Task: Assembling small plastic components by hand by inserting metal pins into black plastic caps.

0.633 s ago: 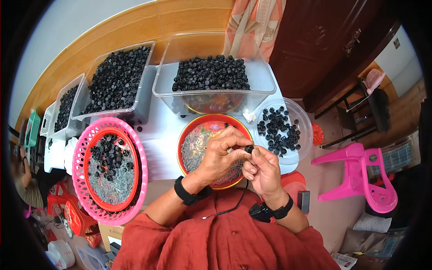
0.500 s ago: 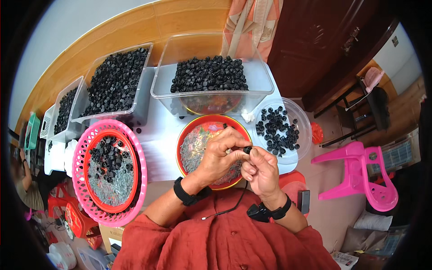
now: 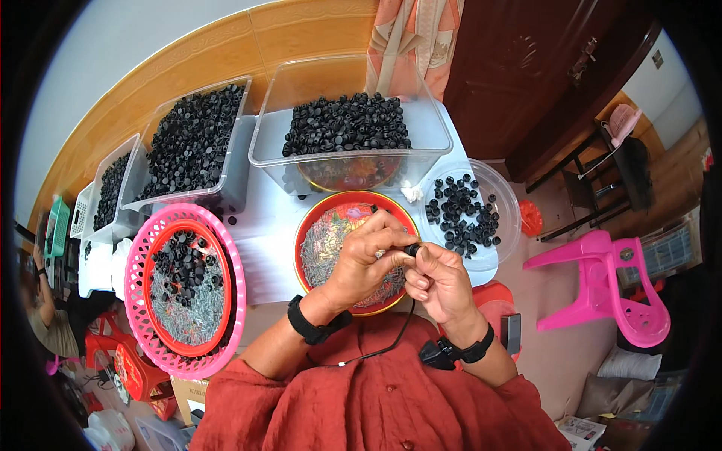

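Between the fingertips of both hands is a small round black cap [image 3: 412,249], mostly covered by fingers. My left hand [image 3: 370,259] pinches it from one side, and my right hand [image 3: 440,284] grips it from the other with its fingers curled. Both are just above a red-rimmed round bowl [image 3: 331,201] that holds many thin, silvery metal pieces. To the right, several loose black caps [image 3: 460,218] lie in a clear round tub [image 3: 513,229]. At left, a pink openwork basket [image 3: 134,301] carries a red tray [image 3: 228,319] of black caps and thin metal pieces.
Behind the bowl stands a clear plastic box [image 3: 267,139] of black caps; another cap-filled box [image 3: 239,161] sits to its left. A pink plastic stool [image 3: 594,289] lies tipped at the right. A person [image 3: 49,316] is at the far left.
Both hands keep the black cap at nearly the same spot over the bowl. The view has shifted slightly, and the person at far left has an arm raised higher.
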Tool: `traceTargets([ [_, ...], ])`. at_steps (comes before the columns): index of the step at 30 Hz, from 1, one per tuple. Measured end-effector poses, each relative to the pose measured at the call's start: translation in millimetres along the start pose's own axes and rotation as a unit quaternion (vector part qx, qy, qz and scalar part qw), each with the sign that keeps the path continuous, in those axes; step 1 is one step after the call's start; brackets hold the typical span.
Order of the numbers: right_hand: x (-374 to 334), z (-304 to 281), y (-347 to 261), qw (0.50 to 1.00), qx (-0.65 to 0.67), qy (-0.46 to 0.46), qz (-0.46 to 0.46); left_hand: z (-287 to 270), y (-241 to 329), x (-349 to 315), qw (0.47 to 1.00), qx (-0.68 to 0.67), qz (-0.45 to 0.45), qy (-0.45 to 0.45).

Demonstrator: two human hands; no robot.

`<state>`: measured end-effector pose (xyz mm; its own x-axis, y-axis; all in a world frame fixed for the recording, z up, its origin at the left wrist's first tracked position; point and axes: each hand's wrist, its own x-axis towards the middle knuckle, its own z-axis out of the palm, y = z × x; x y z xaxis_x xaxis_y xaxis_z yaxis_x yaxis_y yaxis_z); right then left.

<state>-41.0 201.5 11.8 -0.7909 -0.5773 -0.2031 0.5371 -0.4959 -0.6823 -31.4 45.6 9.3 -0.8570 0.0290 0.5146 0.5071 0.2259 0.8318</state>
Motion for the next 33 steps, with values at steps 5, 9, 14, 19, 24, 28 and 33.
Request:
traceTargets([
  [5,0.1,-4.2,1.6,0.999,0.032,-0.004,0.005,-0.9,0.9,1.3,0.992,0.107,0.058,-0.021],
  [9,1.6,-2.8,0.6,1.0,0.01,0.011,-0.006,1.4,-0.7,0.1,0.998,0.057,-0.007,-0.021],
  [14,-1.1,-3.3,-2.0,1.0,-0.019,0.004,0.001,0.5,-7.6,-5.1,0.998,-0.018,-0.049,-0.027],
  [19,-3.8,3.8,-5.2,0.999,-0.037,0.016,0.014,0.7,-1.1,0.4,0.994,0.097,0.018,-0.036],
  [24,-3.6,1.0,-4.7,0.999,-0.044,0.025,0.013,4.3,-2.2,-0.2,0.993,0.111,0.038,-0.014],
  [28,-3.7,-1.5,0.3,0.998,-0.044,0.05,0.008,2.4,-0.8,1.3,0.987,0.144,0.07,-0.034],
  [33,-0.3,-2.9,5.3,0.997,-0.039,0.062,-0.025,5.1,2.0,-2.0,0.99,0.131,0.033,-0.028],
])
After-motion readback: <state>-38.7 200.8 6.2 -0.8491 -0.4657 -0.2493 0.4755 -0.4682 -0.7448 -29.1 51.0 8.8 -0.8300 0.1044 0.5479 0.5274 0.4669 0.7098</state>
